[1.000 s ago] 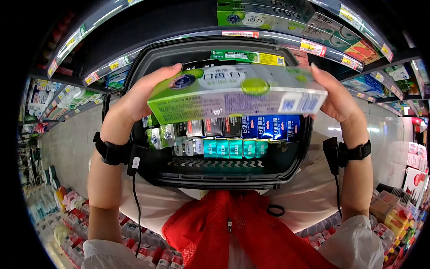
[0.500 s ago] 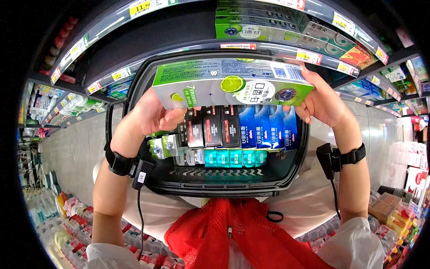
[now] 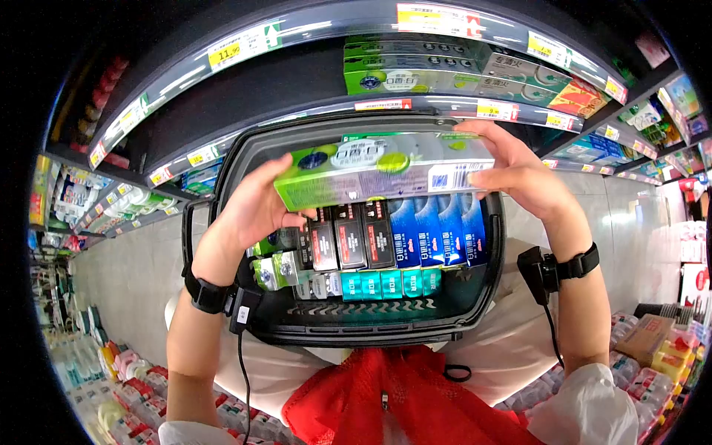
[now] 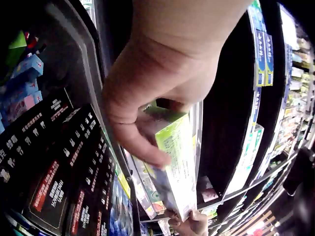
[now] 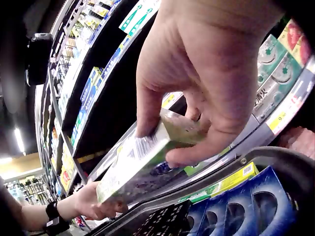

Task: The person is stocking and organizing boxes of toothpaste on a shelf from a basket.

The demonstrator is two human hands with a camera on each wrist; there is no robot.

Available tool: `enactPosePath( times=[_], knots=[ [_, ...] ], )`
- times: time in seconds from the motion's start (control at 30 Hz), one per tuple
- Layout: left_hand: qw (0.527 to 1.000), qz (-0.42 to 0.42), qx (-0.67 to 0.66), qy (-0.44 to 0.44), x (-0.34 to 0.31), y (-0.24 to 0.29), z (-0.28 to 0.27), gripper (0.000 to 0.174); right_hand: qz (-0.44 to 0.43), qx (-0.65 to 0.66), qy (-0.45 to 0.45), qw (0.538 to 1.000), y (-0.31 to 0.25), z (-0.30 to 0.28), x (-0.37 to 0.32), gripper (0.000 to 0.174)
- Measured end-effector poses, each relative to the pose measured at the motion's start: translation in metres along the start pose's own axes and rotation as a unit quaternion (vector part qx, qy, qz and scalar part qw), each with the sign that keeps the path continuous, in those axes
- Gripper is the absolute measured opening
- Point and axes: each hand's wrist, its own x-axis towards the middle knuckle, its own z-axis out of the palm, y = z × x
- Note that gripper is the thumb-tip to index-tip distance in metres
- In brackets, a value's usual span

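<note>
Both hands hold a long green-and-white toothpaste box [image 3: 386, 178] with lime pictures, level above a black basket [image 3: 356, 331]. The left hand [image 3: 256, 199] grips its left end, thumb on top and fingers beneath. At the other end, the right hand [image 3: 519, 169] pinches the box near its barcode. In the right wrist view, that thumb and fingers clasp opposite sides of the box [image 5: 142, 160]. Inside the basket stand black boxes [image 3: 350, 241], blue boxes [image 3: 437, 233], teal boxes [image 3: 382, 284] and small green-and-white boxes [image 3: 274, 271], packed in rows.
Beyond the basket runs a dark shelf [image 3: 259, 85] with price tags along its edges. Similar green boxes [image 3: 415, 74] are stacked on it, beside more cartons [image 3: 519, 78]. Wrapped bottles [image 3: 137, 397] crowd the floor at left; a brown carton [image 3: 645, 337] is at right.
The box was flipped at half a second ago, barcode side up; now it is turned back with its barcode side facing me. The basket and shelf appear lower in the head view.
</note>
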Motion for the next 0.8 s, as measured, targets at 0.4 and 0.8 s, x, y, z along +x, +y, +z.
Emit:
enactPosePath(
  times=[0.4, 0.8],
  knots=[
    [0.821, 0.203, 0.529, 0.068, 0.004, -0.022, 0.013, 0.051, -0.159, -0.216, 0.085, 0.960, 0.020, 0.009, 0.012, 0.048],
    [0.710, 0.382, 0.516, 0.290, 0.046, 0.006, 0.027, 0.046, -0.305, -0.426, 0.312, 0.792, 0.022, 0.013, 0.007, 0.044]
  ],
)
